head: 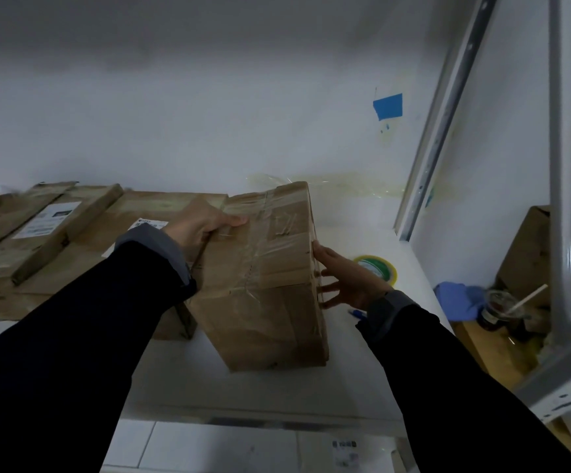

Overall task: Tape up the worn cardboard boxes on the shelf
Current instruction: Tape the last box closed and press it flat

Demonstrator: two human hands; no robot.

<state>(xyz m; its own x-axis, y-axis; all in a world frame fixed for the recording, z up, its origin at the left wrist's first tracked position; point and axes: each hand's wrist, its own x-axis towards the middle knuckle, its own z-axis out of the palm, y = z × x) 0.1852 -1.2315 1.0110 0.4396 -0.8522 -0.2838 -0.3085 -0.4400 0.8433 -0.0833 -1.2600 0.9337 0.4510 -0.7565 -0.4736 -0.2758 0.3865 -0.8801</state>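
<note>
A worn brown cardboard box (270,278) with clear tape across its top stands on the white shelf (277,387), a little right of centre. My left hand (202,223) grips its far left top edge, thumb lying on the top face. My right hand (348,281) presses flat against the box's right side with fingers spread. A roll of clear tape with a yellow-green core (377,268) lies on the shelf just right of my right hand, partly hidden by it. Flat cardboard boxes (58,240) with white labels lie to the left.
A pen (357,314) lies under my right wrist. Grey metal shelf uprights (437,131) rise at the right. Beyond them sit a blue glove (458,298), a plastic cup with a straw (502,308) and another carton (536,254). Blue tape (388,105) sticks to the back wall.
</note>
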